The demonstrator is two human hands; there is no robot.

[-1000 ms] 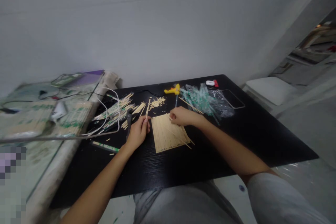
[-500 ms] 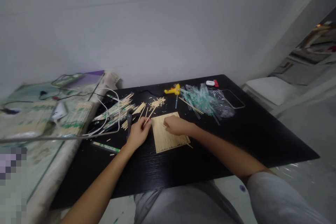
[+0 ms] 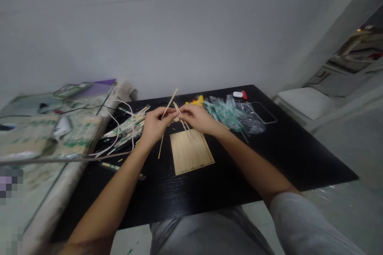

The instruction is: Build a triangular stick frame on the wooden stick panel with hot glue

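My left hand (image 3: 156,124) is closed around a long, thin chopstick (image 3: 172,98), which slants with its lower end over the dark table. Close beside it, my right hand (image 3: 197,118) pinches a pair of chopsticks (image 3: 184,124). The fingertips of both hands come together at these sticks, so their exact contact is hard to make out. Below the hands lies a square panel of sticks (image 3: 193,153) laid side by side, flat on the table. Behind my hands, a yellow glue gun (image 3: 198,100) is partly hidden.
Wrapped chopsticks (image 3: 127,129) lie at the left of the black table (image 3: 254,167). Clear and green wrappers (image 3: 229,112) are heaped to the right, near a white case (image 3: 237,94). A white cable (image 3: 133,127) loops from the glass-topped table, where chopstick packs (image 3: 79,133) lie.
My right hand has lifted off the panel and moved up toward my left hand, now with a pair of chopsticks. My left hand has risen, holding its stick. The loose stick at the panel's edge is gone.
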